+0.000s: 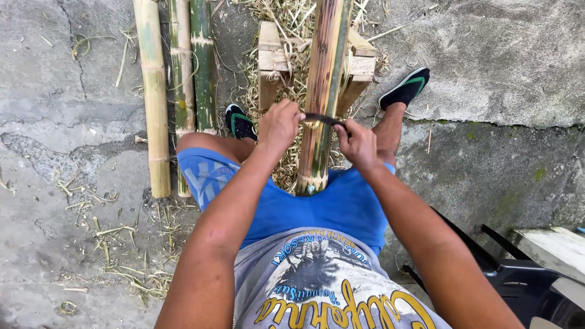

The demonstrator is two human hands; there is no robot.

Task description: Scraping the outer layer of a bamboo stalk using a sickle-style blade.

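The bamboo pole [322, 91] runs up the middle of the frame, its near cut end resting between the person's knees just above the blue shorts [341, 207], its far end leaning on a wooden block [274, 58] at top centre. Its long axis points straight away from the body, tilted a little to the right at the top. A dark curved blade [323, 119] lies crosswise on the pole, at right angles to that axis. The left hand [279, 125] is clenched around the blade's left end, just left of the pole; the right hand [356, 143] is clenched around the right end, just right of it and slightly lower in the frame. Both hands sit about equally near the pole, one on each side. Three more bamboo lengths [155, 97] lie side by side at upper left, well apart from the hands, on shaving-strewn concrete [61, 152].
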